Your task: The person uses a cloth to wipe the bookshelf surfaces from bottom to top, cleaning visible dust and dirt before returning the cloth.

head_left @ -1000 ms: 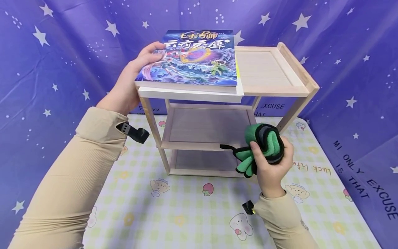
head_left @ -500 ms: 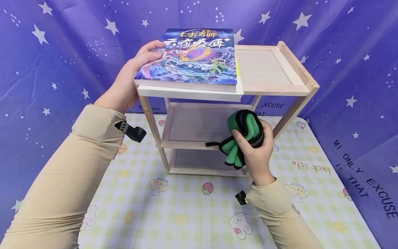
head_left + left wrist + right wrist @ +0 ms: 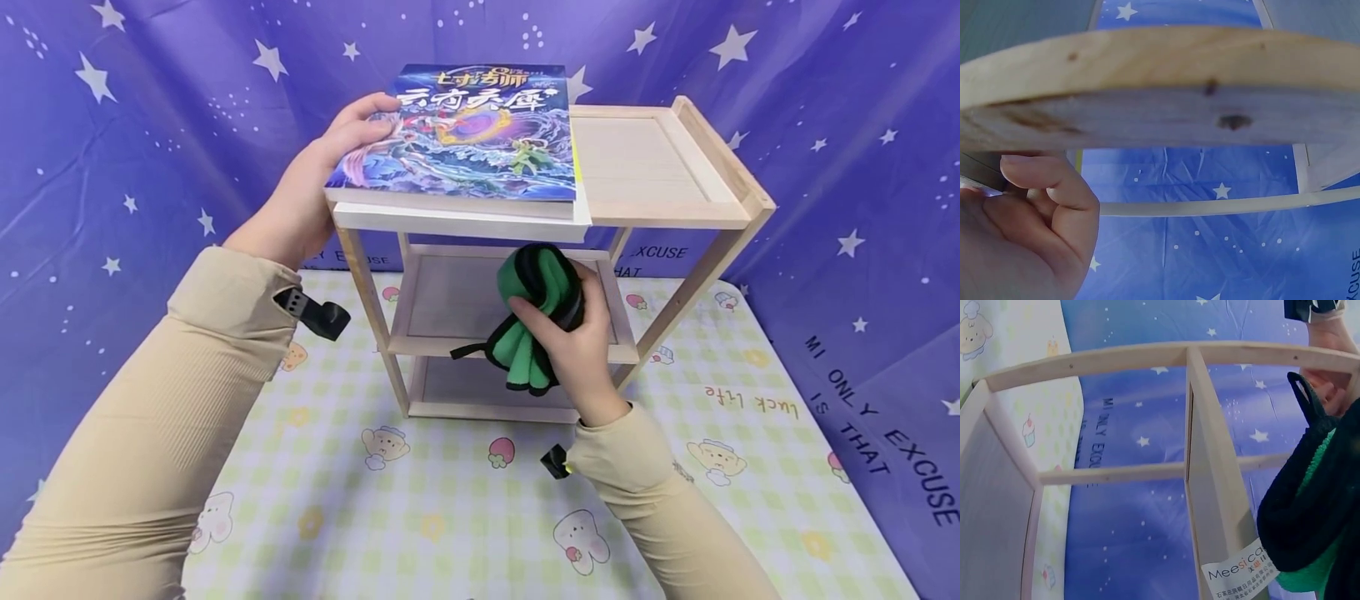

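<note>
A rolled green cloth [image 3: 542, 287] with black edging and a dangling black loop is in my right hand [image 3: 573, 342], thumb in front and fingers behind. It is in front of the middle shelf [image 3: 450, 292] of a small wooden shelf rack [image 3: 720, 212]. In the right wrist view the cloth [image 3: 1304, 506] fills the right side. My left hand [image 3: 315, 167] grips the rack's top left edge, digits over a blue illustrated book [image 3: 480, 142]. In the left wrist view, the left hand's curled fingers [image 3: 1072, 206] are beside the rack's wooden leg [image 3: 1166, 69].
Under the blue book lies another white-edged book [image 3: 457, 218]. A lower shelf [image 3: 487, 387] sits below the middle one. A checked tablecloth [image 3: 465, 517] covers the table, and a purple starry curtain [image 3: 187, 100] hangs behind. A printed label [image 3: 1241, 575] sticks to the rack.
My right hand has carried the green cloth left and upward, from near the rack's right leg to the front of the middle shelf. My left hand stays on the rack and book.
</note>
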`<state>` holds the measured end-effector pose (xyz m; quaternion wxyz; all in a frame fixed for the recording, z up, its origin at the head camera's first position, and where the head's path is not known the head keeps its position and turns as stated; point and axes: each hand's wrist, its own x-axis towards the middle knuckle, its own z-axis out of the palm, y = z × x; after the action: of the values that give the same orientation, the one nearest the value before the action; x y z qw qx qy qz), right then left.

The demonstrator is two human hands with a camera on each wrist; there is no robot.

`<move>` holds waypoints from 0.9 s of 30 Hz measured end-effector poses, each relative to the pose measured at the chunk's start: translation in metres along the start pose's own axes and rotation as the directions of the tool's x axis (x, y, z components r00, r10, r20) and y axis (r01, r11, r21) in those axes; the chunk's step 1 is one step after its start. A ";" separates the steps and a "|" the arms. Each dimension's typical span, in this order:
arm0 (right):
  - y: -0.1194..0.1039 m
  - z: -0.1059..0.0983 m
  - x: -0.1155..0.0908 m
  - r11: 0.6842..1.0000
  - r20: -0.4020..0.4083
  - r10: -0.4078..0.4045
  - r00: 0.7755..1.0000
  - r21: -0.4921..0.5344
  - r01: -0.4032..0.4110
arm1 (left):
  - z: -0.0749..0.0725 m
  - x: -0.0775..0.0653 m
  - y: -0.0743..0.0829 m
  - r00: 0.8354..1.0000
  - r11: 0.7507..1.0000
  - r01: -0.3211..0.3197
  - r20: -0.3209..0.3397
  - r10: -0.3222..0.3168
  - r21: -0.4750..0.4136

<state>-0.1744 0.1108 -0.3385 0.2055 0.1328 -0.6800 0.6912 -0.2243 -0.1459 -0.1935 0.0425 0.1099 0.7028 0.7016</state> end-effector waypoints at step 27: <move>-0.013 0.066 0.018 0.994 0.260 -0.003 0.966 -0.104 0.031 | -0.007 -0.004 0.006 0.998 0.997 0.032 0.045 -0.036 0.071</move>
<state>-0.1909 0.0467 -0.3163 0.1275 0.2168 -0.7361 0.6284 -0.2213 -0.1532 -0.1881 0.0670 0.1158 0.7277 0.6728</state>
